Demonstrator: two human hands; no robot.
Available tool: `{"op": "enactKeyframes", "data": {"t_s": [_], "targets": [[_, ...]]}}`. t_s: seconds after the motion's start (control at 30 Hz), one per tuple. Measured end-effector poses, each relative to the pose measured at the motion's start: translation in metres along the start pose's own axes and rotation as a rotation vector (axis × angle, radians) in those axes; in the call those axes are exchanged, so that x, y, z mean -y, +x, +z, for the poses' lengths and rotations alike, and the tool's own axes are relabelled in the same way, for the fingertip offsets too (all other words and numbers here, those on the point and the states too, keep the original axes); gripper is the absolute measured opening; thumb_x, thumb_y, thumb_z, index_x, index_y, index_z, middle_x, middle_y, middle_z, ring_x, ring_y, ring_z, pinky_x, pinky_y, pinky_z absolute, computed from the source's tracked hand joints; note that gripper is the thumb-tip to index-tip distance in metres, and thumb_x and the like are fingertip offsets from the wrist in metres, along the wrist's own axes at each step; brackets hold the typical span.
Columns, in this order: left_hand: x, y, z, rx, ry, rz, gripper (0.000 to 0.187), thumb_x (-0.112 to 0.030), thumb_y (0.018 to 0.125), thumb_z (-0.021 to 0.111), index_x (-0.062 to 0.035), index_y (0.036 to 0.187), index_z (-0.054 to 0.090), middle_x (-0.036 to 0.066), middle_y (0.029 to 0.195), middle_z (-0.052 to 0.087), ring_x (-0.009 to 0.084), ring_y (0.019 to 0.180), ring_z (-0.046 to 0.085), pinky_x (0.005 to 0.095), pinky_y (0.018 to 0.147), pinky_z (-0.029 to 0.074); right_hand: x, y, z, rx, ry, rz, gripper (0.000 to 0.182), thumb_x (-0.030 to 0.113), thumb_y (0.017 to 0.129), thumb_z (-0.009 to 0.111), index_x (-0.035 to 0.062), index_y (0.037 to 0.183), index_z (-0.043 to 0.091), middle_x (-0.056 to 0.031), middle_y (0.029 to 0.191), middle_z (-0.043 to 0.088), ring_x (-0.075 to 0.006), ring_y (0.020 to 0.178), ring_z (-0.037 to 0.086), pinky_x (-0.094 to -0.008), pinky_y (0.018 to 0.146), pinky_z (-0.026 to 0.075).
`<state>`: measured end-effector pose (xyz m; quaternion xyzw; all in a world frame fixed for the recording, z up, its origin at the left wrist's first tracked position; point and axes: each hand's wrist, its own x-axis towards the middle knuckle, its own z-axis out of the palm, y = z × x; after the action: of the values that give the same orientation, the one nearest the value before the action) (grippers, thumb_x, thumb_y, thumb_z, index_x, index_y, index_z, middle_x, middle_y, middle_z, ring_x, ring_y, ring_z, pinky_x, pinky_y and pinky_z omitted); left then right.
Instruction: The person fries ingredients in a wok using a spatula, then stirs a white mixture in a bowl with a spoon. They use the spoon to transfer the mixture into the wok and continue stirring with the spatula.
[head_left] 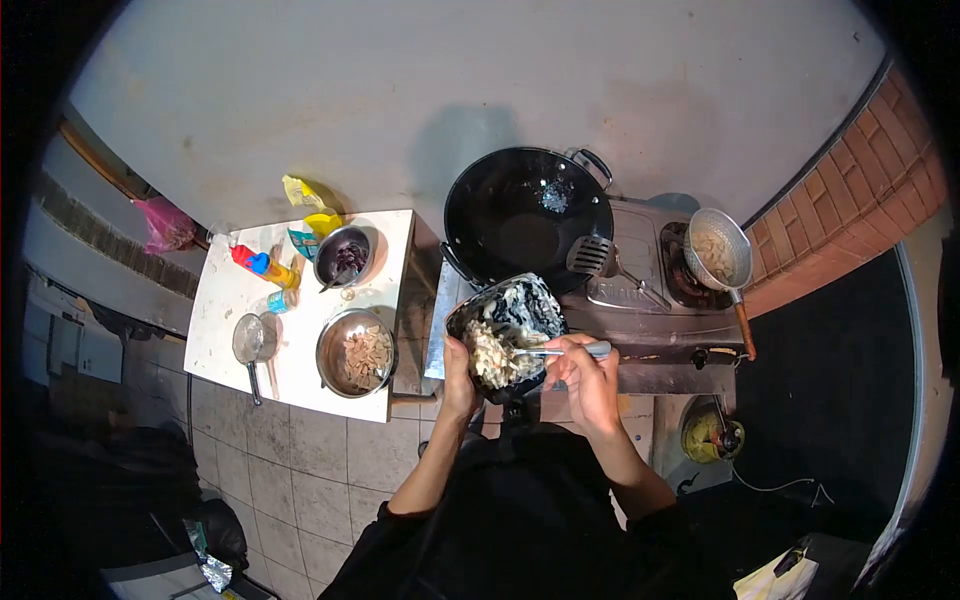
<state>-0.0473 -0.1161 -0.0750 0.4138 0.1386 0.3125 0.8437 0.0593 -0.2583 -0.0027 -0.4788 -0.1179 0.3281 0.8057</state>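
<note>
My left hand [458, 385] is closed on the left side of a dark pan [547, 318], which is tilted in front of my body. A creamy, lumpy mixture [491, 357] fills its left and lower part, and white smears coat the far inner wall. Between the fingers of my right hand [590, 388] is the metal handle of a spoon [598, 350]. The spoon's head is buried in the mixture and hidden. Just beyond the pan's far edge stands a large black wok [500, 215], with a slotted spatula [592, 257] lying over its right rim.
A small pot [735, 240] with pale pieces and a wooden handle sits on the stove [640, 340] at right. On the white table [220, 330] are a bowl of pale strips [328, 370], a bowl with dark contents [330, 265], squeeze bottles [275, 270] and a strainer [245, 340].
</note>
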Motion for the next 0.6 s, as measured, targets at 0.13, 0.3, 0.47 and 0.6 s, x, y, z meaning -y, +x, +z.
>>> {"op": "enactKeyframes", "data": {"t_s": [0.13, 0.3, 0.47, 0.6], "targets": [[-0.004, -0.001, 0.004, -0.035, 0.007, -0.026, 0.069, -0.056, 0.096, 0.031, -0.0023, 0.139, 0.03, 0.013, 0.131, 0.047, 0.0222, 0.116, 0.05, 0.0374, 0.099, 0.042, 0.002, 0.005, -0.001, -0.005, 0.015, -0.026, 0.021, 0.011, 0.092, 0.054, -0.0087, 0.094, 0.062, -0.0114, 0.07, 0.06, -0.0156, 0.055, 0.057, -0.0287, 0.05, 0.048], [-0.017, -0.001, 0.014, -0.068, -0.068, -0.07, 0.072, -0.059, 0.095, 0.029, -0.0016, 0.137, 0.034, 0.013, 0.128, 0.051, 0.0232, 0.113, 0.054, 0.0385, 0.096, 0.046, 0.016, 0.011, -0.005, 0.038, 0.007, -0.017, 0.022, 0.011, 0.094, 0.053, -0.0091, 0.095, 0.062, -0.0116, 0.071, 0.061, -0.0152, 0.057, 0.058, -0.029, 0.051, 0.048], [-0.029, 0.003, 0.031, -0.122, -0.057, -0.134, 0.078, -0.064, 0.093, 0.023, -0.0004, 0.137, 0.035, 0.015, 0.133, 0.049, 0.0262, 0.119, 0.052, 0.0408, 0.099, 0.044, 0.029, 0.02, -0.009, 0.08, 0.009, -0.049, 0.023, 0.012, 0.095, 0.052, -0.0096, 0.095, 0.062, -0.0123, 0.073, 0.061, -0.015, 0.057, 0.059, -0.0294, 0.052, 0.049], [-0.031, 0.01, 0.04, -0.105, -0.094, -0.156, 0.078, -0.064, 0.093, 0.021, -0.0008, 0.138, 0.034, 0.015, 0.134, 0.048, 0.0275, 0.12, 0.051, 0.0411, 0.101, 0.043, 0.044, 0.027, -0.01, 0.119, -0.009, -0.074, 0.022, 0.01, 0.094, 0.052, -0.0102, 0.094, 0.061, -0.0133, 0.073, 0.061, -0.0165, 0.054, 0.058, -0.0299, 0.05, 0.048]]}}
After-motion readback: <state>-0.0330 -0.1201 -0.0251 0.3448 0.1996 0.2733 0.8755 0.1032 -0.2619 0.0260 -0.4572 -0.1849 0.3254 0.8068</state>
